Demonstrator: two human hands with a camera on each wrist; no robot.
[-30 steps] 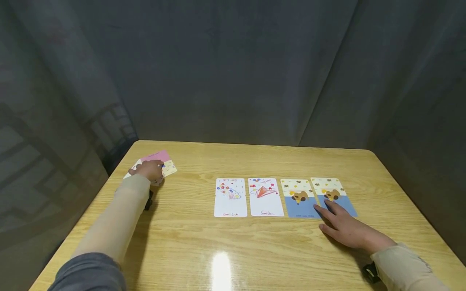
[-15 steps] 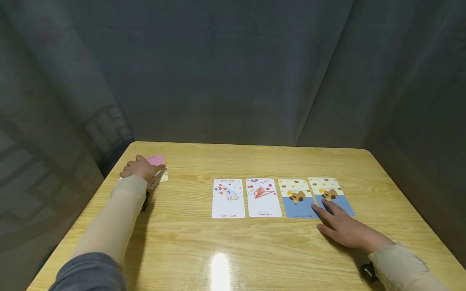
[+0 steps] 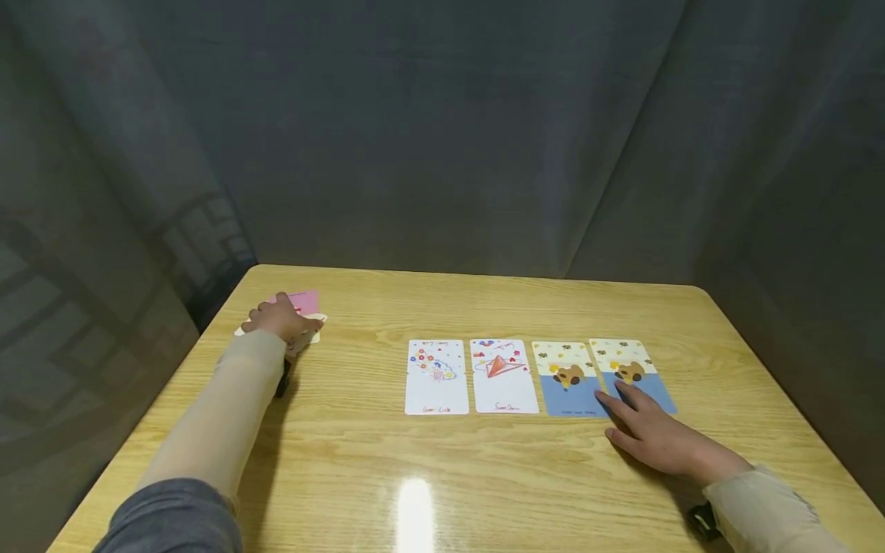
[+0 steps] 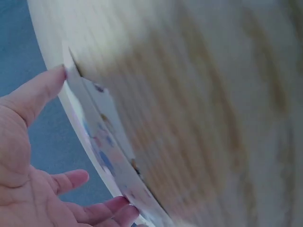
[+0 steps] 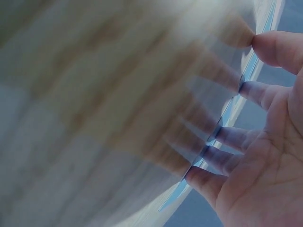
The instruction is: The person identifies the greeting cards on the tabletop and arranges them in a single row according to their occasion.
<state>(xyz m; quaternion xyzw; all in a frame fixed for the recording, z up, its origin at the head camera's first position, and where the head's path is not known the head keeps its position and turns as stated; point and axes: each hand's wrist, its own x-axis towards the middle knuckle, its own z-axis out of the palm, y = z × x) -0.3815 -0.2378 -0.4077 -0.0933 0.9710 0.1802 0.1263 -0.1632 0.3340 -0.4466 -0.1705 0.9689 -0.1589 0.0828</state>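
At the table's far left, my left hand (image 3: pixel 280 316) spans a white card with coloured drawings (image 4: pixel 106 146). In the left wrist view, the thumb meets one end of this card, which bends up slightly, and the other fingers touch its opposite end. A pink-and-cream card (image 3: pixel 304 301) shows partly beneath. My right hand (image 3: pixel 653 430) rests with spread fingers on two blue-and-cream cards, a left one (image 3: pixel 563 376) and a right one (image 3: pixel 625 361), each printed with a brown dog-like figure. Its fingertips cover part of their lower edges.
Two white drawn cards lie flat mid-table: one with flowers (image 3: pixel 437 392), one with a red paper-plane shape (image 3: pixel 505 392). The four-sided wooden table (image 3: pixel 359 468) ends at a dark curtain (image 3: pixel 442 153) behind and at both sides.
My left hand shifts left, then slightly back right, and its thumb now sits at the near right edge of the cards. The right hand stays in place.
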